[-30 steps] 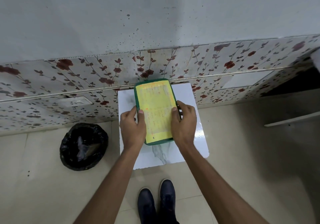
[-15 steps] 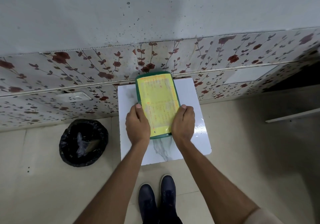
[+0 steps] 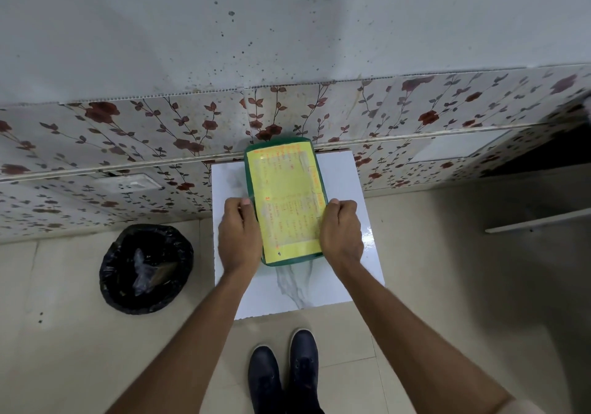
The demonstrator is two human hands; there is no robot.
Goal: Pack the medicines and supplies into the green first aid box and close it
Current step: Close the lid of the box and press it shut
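I clamp the green first aid box [image 3: 286,202] with left hand [image 3: 239,233] and right hand [image 3: 341,228], fingers curled on long sides; rigid, probably light, glossy lid label likely slippery.

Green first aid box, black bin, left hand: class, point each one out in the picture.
Green first aid box [image 3: 287,202]: head view, on its yellow label.
Black bin [image 3: 145,268]: head view, on the liner inside.
Left hand [image 3: 239,237]: head view, on its back.

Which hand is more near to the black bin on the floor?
Left. The left hand grips the box on the side facing the bin; the right hand grips the box's far side.
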